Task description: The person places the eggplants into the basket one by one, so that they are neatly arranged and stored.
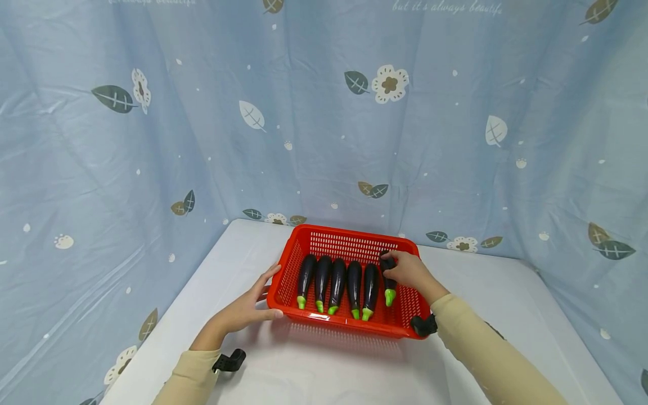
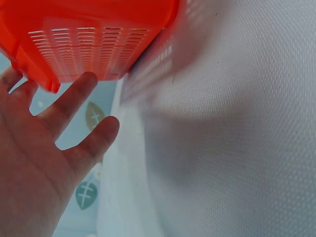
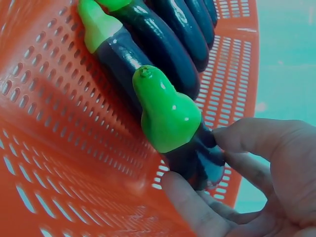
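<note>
My right hand (image 1: 412, 274) reaches into the red plastic basket (image 1: 354, 232) and pinches a dark purple eggplant (image 1: 389, 283) between thumb and fingers. In the right wrist view, the bright green stem end (image 3: 170, 118) of that eggplant points toward the camera, tilted over its neighbour. Several more eggplants (image 1: 338, 281) lie side by side in the basket, green ends toward me. My left hand (image 1: 243, 312) is at the basket's left front corner, its fingers spread and fairly straight along the rim. The left wrist view shows its thumb (image 2: 96, 140) apart from the basket wall.
The basket stands on a table under a white cloth (image 1: 283, 371). A blue curtain (image 1: 324, 140) printed with leaves and flowers hangs behind and to the sides. Black wrist devices (image 1: 230, 360) are strapped over both sleeves.
</note>
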Available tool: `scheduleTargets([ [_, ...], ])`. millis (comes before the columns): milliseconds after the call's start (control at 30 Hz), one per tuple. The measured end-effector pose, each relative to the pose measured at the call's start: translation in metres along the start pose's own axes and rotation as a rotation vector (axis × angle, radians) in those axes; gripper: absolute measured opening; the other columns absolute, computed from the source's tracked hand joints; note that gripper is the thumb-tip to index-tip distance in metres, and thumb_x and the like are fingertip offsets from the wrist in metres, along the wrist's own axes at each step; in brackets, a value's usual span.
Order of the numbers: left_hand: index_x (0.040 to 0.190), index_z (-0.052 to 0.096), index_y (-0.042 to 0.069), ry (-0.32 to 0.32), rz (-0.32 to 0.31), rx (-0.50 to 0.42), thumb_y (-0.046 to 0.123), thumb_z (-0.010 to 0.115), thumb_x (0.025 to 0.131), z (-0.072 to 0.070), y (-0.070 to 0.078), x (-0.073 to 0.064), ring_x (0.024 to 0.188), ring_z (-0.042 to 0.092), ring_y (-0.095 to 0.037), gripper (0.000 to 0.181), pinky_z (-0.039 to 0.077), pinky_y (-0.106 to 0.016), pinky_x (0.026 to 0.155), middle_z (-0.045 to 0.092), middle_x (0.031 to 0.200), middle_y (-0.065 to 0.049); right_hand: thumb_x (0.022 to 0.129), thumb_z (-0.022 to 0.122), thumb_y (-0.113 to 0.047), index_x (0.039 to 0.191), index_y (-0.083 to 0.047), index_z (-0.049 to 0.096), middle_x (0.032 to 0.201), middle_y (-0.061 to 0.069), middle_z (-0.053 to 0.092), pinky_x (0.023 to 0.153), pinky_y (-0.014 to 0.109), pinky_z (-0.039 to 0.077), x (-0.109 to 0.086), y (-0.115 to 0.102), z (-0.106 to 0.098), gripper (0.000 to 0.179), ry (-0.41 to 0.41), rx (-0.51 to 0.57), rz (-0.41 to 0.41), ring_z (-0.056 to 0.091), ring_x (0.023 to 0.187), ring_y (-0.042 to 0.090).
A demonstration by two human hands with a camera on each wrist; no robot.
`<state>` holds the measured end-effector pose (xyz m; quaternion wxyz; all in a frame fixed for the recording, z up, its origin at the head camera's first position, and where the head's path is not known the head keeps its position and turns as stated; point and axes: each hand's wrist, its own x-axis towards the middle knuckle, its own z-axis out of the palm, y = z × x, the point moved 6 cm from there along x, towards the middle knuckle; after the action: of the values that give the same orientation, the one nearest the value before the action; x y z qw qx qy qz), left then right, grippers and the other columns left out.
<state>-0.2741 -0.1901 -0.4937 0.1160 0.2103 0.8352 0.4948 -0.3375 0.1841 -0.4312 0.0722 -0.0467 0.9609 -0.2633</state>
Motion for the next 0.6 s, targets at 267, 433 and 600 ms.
scheduleTargets([
  [267, 0.164, 0.01, 0.032, 0.003, -0.003, 0.005, 0.037, 0.079, 0.087, 0.0, -0.001, 0.0, 0.143, 0.036, -0.044, 0.104, 0.039, -0.067, 0.108, 0.007, 0.171, -0.003, 0.089, 0.073, -0.012, 0.132, -0.005, 0.065, 0.123, 0.022, 0.067, 0.086, 0.046, 0.059, 0.003, 0.005, 0.004, 0.044, -0.016, -0.011, 0.015, 0.065, 0.089, 0.027],
  [433, 0.164, 0.01, 0.033, 0.005, -0.009, 0.011, 0.037, 0.079, 0.087, -0.001, -0.002, 0.0, 0.144, 0.036, -0.044, 0.103, 0.039, -0.067, 0.107, 0.008, 0.171, -0.004, 0.089, 0.074, -0.01, 0.132, -0.004, 0.065, 0.12, 0.022, 0.068, 0.077, 0.042, 0.061, 0.003, 0.002, 0.008, 0.044, -0.038, -0.005, 0.033, 0.064, 0.084, 0.025],
  [600, 0.164, 0.01, 0.033, 0.002, -0.011, 0.007, 0.037, 0.079, 0.087, -0.001, 0.0, 0.0, 0.144, 0.036, -0.043, 0.103, 0.039, -0.067, 0.107, 0.008, 0.171, -0.003, 0.088, 0.075, -0.008, 0.131, -0.003, 0.066, 0.114, 0.021, 0.069, 0.07, 0.038, 0.062, 0.001, 0.001, 0.011, 0.044, -0.066, 0.007, 0.06, 0.066, 0.079, 0.023],
])
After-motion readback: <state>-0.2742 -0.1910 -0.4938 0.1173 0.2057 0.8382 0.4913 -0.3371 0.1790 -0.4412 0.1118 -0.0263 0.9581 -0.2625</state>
